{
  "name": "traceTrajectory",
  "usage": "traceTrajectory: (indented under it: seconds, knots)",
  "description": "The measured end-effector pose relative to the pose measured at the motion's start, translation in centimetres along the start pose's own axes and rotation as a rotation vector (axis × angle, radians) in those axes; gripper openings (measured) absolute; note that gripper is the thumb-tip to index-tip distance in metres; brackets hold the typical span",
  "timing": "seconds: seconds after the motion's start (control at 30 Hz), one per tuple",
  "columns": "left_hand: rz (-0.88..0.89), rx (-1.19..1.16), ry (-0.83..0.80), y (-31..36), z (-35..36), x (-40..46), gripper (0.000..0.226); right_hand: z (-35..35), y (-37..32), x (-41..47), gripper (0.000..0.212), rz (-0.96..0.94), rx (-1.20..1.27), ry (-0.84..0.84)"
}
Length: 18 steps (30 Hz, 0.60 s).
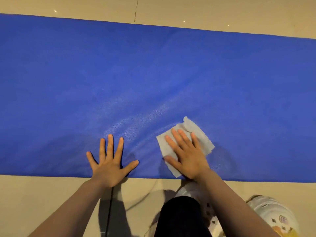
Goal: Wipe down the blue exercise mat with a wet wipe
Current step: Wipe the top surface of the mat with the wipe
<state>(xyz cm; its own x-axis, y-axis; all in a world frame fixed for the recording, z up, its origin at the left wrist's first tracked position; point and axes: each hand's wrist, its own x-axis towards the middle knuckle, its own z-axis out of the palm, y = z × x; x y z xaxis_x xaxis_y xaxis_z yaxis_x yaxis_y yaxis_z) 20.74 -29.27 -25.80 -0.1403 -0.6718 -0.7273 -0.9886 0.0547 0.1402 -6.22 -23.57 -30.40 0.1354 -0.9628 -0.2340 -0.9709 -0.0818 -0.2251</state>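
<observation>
Head view, looking down at the floor. The blue exercise mat (153, 74) lies flat on a beige floor (42, 194) and spans the frame from the 9 o'clock edge to the 3 o'clock edge, its far border slanting down toward 3 o'clock. Floor shows as a band beyond the mat at 12 o'clock, crossed by a thin dark seam (136, 9) and a few small bright specks, and as a wider band on the near side at 6 o'clock. The mat's surface is finely textured; pale, glossy streaks fan from the centre toward the near edge between the two hands.

The left hand (109, 166) rests palm down on the mat's near edge, at about 7 o'clock from centre, with fingers (110, 144) straight and spread wide, holding nothing. The right hand (188, 158) lies at about 5 o'clock from centre, flat on the wet wipe (198, 132), fingers straight and close together, pressing the wipe against the mat rather than curling round it. The wipe is a pale grey, creased sheet, lying wholly on the mat near its near edge; its corners project beyond the hand toward 1 o'clock and 6 o'clock.

On the near floor, a thin dark cable (109, 211) runs toward 6 o'clock beneath the left forearm. A dark-clad knee (179, 218) sits at 6 o'clock, and a pale patterned fabric item (273, 218) lies at 4 o'clock; what it is cannot be told.
</observation>
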Motion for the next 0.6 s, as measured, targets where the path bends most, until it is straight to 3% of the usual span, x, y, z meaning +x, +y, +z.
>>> traceTrajectory:
  seconds: [0.1,0.17,0.3,0.43,0.6]
  knots:
    - [-0.001,0.036,-0.084,0.1,-0.8,0.0,0.123,-1.3,7.5,-1.7,0.077,0.474,0.041,0.142]
    - [-0.001,0.054,-0.109,0.3,-1.1,0.0,0.129,-2.2,10.6,-3.6,0.084,0.746,0.101,0.126]
    - [-0.036,0.101,-0.157,1.0,-1.4,-0.2,0.131,-1.4,6.6,-2.4,0.08,0.921,0.119,0.119]
    - [-0.066,0.151,-0.17,1.6,-1.8,-0.3,0.12,0.4,-1.6,1.4,0.079,0.582,0.08,0.081]
    - [-0.06,0.177,-0.188,1.7,-2.1,-0.4,0.123,1.1,-9.0,1.8,0.066,-0.103,-0.031,-0.08]
